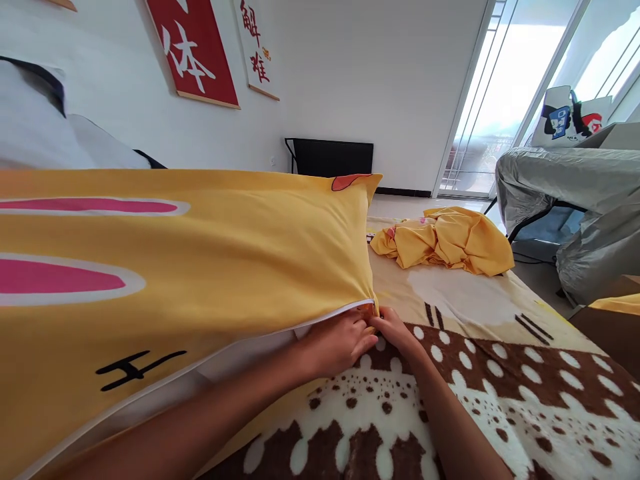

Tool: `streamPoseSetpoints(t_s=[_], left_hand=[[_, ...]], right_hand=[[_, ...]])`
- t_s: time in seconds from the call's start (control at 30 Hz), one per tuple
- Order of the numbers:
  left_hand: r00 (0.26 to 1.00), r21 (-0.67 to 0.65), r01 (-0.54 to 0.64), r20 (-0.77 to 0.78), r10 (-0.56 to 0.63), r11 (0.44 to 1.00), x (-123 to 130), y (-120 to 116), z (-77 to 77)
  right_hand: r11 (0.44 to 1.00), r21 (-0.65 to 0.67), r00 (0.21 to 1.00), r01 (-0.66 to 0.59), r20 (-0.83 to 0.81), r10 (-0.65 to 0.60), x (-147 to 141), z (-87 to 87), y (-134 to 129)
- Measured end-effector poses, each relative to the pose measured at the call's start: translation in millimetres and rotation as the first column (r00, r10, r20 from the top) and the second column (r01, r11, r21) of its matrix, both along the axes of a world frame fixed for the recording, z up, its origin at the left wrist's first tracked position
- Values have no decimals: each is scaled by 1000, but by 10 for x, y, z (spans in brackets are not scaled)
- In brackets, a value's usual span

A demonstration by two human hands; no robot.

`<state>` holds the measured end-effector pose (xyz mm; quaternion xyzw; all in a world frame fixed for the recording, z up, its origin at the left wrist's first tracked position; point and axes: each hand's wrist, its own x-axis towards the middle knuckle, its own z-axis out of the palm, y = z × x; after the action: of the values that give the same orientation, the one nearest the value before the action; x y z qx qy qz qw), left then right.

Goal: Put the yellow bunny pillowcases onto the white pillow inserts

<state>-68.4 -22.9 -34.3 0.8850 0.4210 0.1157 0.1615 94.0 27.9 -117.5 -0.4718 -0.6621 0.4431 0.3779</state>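
A long yellow pillow cover with pink ear shapes and black marks lies across the left and middle of the view. Its lower side gapes along a white-edged zip opening, and a white inner pillow shows there. At the near right corner of the cover, my left hand has its fingers curled against the end of the opening, fingertips partly hidden by the fabric. Touching the same corner from the right, my right hand pinches the cloth. Whether a zip pull is between the fingers is hidden.
Beneath lies a brown, white and cream patterned blanket. A crumpled yellow cloth rests on its far side. At right are a silver-covered table and a cardboard box. A black panel stands by the wall.
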Motion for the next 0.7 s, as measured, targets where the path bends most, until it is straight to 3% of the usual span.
streamPoseSetpoints(t_s=[0.13,0.2,0.3,0.47,0.57,0.7], left_hand=[[977,-184,-83,-209,44,979,-51,-200,-36],[967,-127,-108,-244,74,986,-38,-227,-47],[976,-6,-129,-178,125,992,-10,-188,38],[961,221,-241,-84,264,945,-99,-21,502],[872,461,-371,-125,472,807,-272,181,853],[785,538,-509,-30,619,672,-462,533,1212]], right_hand=[[990,-111,981,-87,-181,66,146,43,-53],[985,-149,965,-87,-260,46,180,10,-36],[990,-134,968,-45,-250,10,136,-74,31],[990,-49,972,129,-191,-136,-23,-151,123],[979,-1,966,205,-160,-202,-26,-101,129],[986,52,985,161,-75,-157,-52,79,49]])
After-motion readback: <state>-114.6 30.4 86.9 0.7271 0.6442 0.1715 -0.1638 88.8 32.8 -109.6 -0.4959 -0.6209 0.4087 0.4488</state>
